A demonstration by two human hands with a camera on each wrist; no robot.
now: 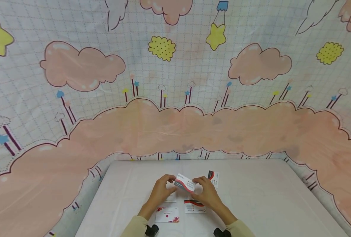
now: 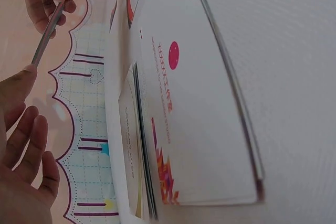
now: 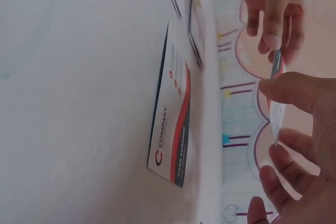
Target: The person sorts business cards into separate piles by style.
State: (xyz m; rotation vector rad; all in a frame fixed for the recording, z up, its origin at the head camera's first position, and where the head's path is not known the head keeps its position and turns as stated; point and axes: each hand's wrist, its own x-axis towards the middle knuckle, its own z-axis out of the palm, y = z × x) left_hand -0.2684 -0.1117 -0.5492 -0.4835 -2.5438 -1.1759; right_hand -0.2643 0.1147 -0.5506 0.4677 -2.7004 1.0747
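A white, red and grey business card [image 1: 185,183] is held up, tilted, between both hands above the table. My left hand [image 1: 160,191] grips its left end between thumb and fingers. On the right end, the thumb and fingers of my right hand [image 1: 207,194] hold it. Seen edge-on in the left wrist view, the card [image 2: 48,32] looks thin. Below my hands lies a red, black and white business card [image 1: 195,207], with "COMPANY" lettering readable on its face [image 3: 170,114] in the right wrist view.
A white card with pink-red corner patterns [image 1: 167,215] lies nearest the person. Behind it, another pale card [image 1: 171,197] is partly hidden by the left hand. A red and black card [image 1: 214,179] lies beyond the right hand. The white table [image 1: 261,194] meets a patterned cloth backdrop [image 1: 175,131].
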